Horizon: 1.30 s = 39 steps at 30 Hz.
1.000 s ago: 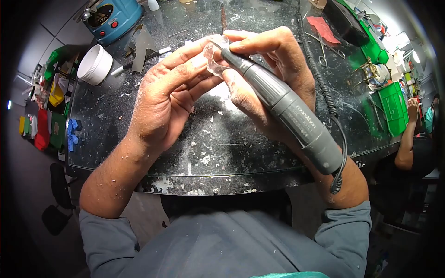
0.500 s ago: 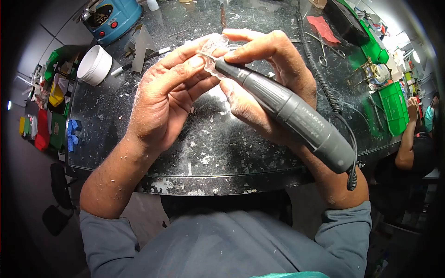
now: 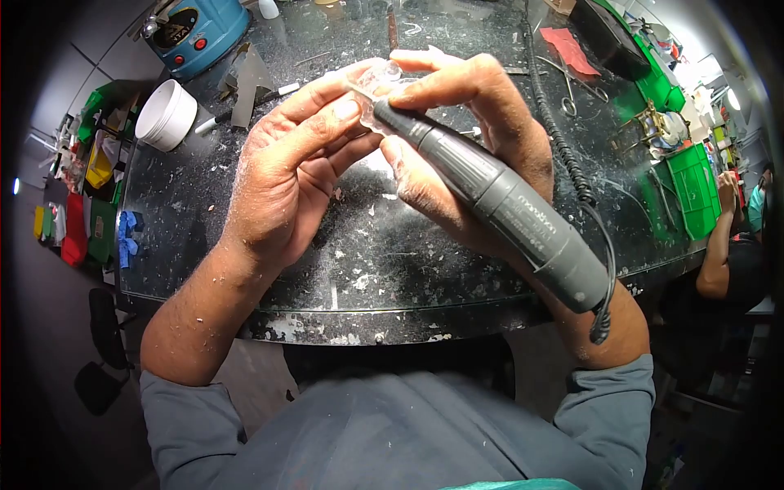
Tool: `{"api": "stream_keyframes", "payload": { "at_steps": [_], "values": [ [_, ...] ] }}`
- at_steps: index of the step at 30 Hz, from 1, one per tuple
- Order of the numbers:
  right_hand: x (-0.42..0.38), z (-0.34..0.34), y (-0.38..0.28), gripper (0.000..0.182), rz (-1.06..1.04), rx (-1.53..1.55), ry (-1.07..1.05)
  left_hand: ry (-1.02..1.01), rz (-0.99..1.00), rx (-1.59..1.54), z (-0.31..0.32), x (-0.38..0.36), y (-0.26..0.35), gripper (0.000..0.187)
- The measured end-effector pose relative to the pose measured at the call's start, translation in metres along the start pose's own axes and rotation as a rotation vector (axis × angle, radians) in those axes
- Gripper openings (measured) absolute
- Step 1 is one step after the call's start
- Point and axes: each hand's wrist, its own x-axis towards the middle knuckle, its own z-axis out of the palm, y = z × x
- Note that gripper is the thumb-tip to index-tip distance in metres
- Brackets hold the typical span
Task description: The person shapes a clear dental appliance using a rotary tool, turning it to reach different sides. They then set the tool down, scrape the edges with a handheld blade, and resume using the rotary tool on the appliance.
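My left hand [image 3: 290, 155] pinches a clear dental aligner tray [image 3: 380, 77] between thumb and fingers above the bench. The tray is see-through with a scalloped, tooth-shaped edge, and fingers hide part of it. Wrapped round a dark grey rotary handpiece [image 3: 498, 192] is my right hand [image 3: 482, 114], index finger on top near the nose and thumb below. The handpiece slants from upper left to lower right, and its thin bit overlaps the tray's left edge beside my left thumb tip. A coiled black cord [image 3: 563, 147] runs along its right side.
On the dusty black bench [image 3: 367, 269], a white tub [image 3: 167, 116] and marker pen [image 3: 214, 122] stand left, behind them a blue machine [image 3: 200, 37]. Scissors [image 3: 569, 90], red paper [image 3: 570, 51] and a green bin [image 3: 692, 192] lie right. Another person's arm [image 3: 719, 245] shows far right.
The handpiece's rear end has swung slightly left and down, with its nose shifting a little left along the tray. My left hand stays nearly still.
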Motion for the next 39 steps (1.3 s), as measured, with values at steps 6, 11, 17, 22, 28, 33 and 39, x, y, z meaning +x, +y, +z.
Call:
{"api": "stream_keyframes", "payload": {
  "at_steps": [6, 11, 17, 22, 28, 33, 39],
  "values": [
    [-0.001, 0.003, -0.002, 0.040, 0.036, 0.039, 0.053, 0.001, 0.071, 0.018, 0.005, 0.002, -0.002, 0.035],
    [-0.002, 0.004, -0.001, 0.038, 0.093, 0.118, 0.074, 0.026, 0.205, 0.240, 0.008, 0.001, 0.000, 0.034],
    [-0.003, -0.006, -0.011, 0.035, 0.165, 0.092, -0.066, 0.055, 0.301, 0.442, 0.008, 0.000, 0.000, 0.032],
    [-0.002, -0.001, -0.006, 0.038, 0.134, 0.100, -0.024, 0.082, 0.332, 0.473, 0.010, 0.000, 0.001, 0.031],
    [-0.001, -0.007, -0.012, 0.034, 0.155, 0.102, -0.099, 0.079, 0.363, 0.513, 0.009, 0.000, 0.000, 0.031],
    [-0.001, -0.007, -0.013, 0.033, 0.157, 0.100, -0.086, 0.072, 0.339, 0.486, 0.010, 0.000, 0.001, 0.032],
    [-0.001, -0.010, -0.012, 0.033, 0.132, 0.127, -0.110, 0.071, 0.333, 0.406, 0.007, 0.002, -0.001, 0.033]
  ]
}}
